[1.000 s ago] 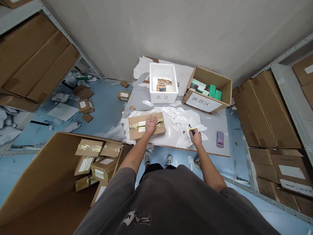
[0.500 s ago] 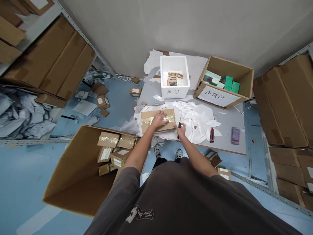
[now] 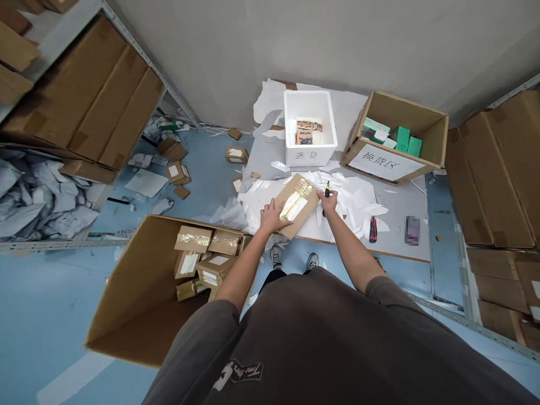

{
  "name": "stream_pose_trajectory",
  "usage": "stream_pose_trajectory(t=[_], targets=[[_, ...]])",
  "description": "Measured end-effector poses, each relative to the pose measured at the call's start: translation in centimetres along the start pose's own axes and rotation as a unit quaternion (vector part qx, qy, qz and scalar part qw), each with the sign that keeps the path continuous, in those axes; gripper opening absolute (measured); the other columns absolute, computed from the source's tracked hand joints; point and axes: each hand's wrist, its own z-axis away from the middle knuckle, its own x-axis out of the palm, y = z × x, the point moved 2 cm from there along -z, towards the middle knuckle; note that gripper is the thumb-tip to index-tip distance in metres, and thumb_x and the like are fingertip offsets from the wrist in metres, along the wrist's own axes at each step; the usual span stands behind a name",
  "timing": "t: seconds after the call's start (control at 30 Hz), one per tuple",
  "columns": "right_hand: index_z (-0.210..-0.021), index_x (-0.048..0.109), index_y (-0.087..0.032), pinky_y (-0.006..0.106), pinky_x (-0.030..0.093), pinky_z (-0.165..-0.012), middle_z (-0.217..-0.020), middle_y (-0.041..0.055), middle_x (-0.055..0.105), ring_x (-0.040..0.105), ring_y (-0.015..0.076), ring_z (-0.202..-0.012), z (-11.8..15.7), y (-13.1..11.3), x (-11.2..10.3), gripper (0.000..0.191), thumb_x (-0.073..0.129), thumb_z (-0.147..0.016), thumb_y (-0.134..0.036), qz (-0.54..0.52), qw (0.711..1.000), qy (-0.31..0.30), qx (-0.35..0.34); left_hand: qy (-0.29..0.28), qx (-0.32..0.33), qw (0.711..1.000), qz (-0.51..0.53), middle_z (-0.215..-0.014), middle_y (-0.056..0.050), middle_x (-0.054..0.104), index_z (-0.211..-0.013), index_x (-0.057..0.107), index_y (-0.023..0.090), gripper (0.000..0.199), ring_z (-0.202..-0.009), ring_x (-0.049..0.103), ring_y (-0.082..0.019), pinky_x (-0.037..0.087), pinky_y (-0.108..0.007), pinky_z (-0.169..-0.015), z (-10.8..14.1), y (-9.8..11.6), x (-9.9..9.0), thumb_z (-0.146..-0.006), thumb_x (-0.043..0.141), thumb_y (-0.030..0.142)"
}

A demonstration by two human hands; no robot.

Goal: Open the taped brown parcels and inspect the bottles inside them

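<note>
A taped cardboard box with a white label lies slantwise on the table among torn paper. My left hand holds its near left side, thumb over the top edge and fingers somewhat spread. In my right hand is a black and yellow utility knife, its tip pointing away from me. The fingers of that hand also touch the box's right corner.
Beyond the box stand a white foam bin and a carton of green boxes. A red and black tool lies on the right. A large carton of small parcels is at left, and shelving flanks both sides.
The box has turned from lying lengthwise across the table to a slant. My left hand has gone from its top to its near left side; my right hand, still holding the knife, has moved away from me.
</note>
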Motion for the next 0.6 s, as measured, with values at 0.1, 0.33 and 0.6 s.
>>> stream_pose_trajectory(t=[0.1,0.33,0.6], targets=[[-0.109,0.047,-0.029,0.026,0.046,-0.055,-0.081,-0.0060,0.066,0.057,0.0167,-0.063,3.1,2.5,-1.1,0.057,0.089,-0.074,-0.045,-0.096,0.994,-0.041,0.022,-0.011,-0.035,0.998,0.057,-0.183,-0.018,0.026,-0.177,0.032,0.036,0.117,-0.151,0.043,-0.053,0.040,-0.060,-0.119,1.0,1.3,1.3,-0.081,0.074,0.088],[-0.098,0.049,-0.027,0.023,0.041,-0.047,-0.075,-0.0079,0.063,0.052,0.0110,-0.053,9.6,9.4,-2.1,0.071,0.100,-0.057,-0.055,-0.159,0.981,-0.084,0.075,0.005,-0.053,0.967,0.249,-0.171,-0.023,0.044,-0.181,0.004,0.027,0.138,-0.152,0.051,-0.044,0.047,-0.050,-0.118,1.5,1.6,5.9,-0.080,0.091,0.062],[-0.098,0.050,-0.027,0.024,0.052,-0.065,-0.086,-0.0052,0.068,0.065,0.0147,-0.075,4.9,6.7,-1.2,0.067,0.096,-0.057,-0.054,-0.137,0.987,-0.077,0.041,0.086,-0.087,0.938,0.323,-0.172,-0.022,0.043,-0.181,0.006,0.024,0.133,-0.154,0.050,-0.041,0.047,-0.048,-0.121,-1.3,3.0,6.8,-0.083,0.090,0.055]])
